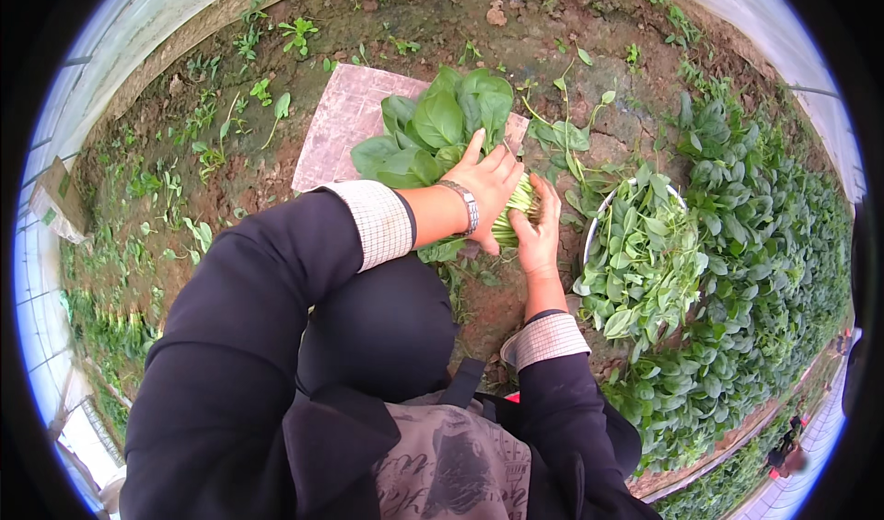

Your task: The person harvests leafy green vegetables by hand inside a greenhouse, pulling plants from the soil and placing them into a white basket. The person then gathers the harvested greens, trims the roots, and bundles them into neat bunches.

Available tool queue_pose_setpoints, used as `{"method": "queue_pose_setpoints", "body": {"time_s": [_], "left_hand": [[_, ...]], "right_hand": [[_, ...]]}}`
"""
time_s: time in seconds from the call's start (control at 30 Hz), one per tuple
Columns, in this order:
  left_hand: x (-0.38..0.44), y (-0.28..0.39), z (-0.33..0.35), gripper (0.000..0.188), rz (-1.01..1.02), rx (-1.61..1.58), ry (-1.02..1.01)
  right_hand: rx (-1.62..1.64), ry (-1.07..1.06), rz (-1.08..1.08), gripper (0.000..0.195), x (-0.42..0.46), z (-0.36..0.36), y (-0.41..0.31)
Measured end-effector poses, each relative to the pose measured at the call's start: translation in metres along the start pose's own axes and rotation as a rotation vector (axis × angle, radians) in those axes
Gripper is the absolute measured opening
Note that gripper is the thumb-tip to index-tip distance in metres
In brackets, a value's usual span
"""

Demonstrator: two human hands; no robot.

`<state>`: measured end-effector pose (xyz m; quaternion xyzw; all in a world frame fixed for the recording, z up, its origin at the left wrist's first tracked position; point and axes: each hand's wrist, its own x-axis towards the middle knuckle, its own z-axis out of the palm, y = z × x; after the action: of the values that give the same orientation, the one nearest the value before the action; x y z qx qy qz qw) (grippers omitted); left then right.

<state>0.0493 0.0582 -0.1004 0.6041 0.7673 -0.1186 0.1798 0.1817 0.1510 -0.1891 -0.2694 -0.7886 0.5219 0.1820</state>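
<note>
A bunch of spinach-like leafy greens (438,119) lies before me, its broad dark leaves pointing up and left and its pale stems gathered at the right. My left hand (487,182), with a metal-band watch (469,209) at the wrist, lies across the stems just below the leaves, thumb on the near side and fingers spread over the top. Around the cut or root end of the stems curls my right hand (542,226), its thumb and fingers against the stalks. Under the bunch is a flat pinkish sheet (331,126), partly covered by the leaves.
To the right stands a white-rimmed container (599,213) heaped with loose greens (642,264). Dense growing greens (760,299) run beyond it. Loose plants (570,133) lie on the bare soil (608,57). A cardboard box (59,199) sits at the far left, beside the plastic greenhouse wall (173,16).
</note>
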Motion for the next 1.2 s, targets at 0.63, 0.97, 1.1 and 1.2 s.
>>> {"method": "queue_pose_setpoints", "body": {"time_s": [0.63,0.97,1.1,1.2], "left_hand": [[0.017,-0.012,-0.005,0.114,0.041,-0.018,-0.030],[0.013,0.003,-0.020,0.137,-0.087,0.147,-0.177],[0.022,0.036,-0.023,0.134,-0.040,0.197,-0.198],[0.010,0.030,-0.026,0.131,-0.119,0.254,-0.174]], "right_hand": [[-0.124,-0.321,0.298,0.055,0.033,-0.063,0.004],[-0.389,-0.202,0.771,0.048,-0.146,-0.278,0.050],[-0.681,-0.433,0.728,0.031,-0.360,-0.202,0.186],[-0.419,0.311,1.118,0.036,-0.396,-0.111,0.167]]}}
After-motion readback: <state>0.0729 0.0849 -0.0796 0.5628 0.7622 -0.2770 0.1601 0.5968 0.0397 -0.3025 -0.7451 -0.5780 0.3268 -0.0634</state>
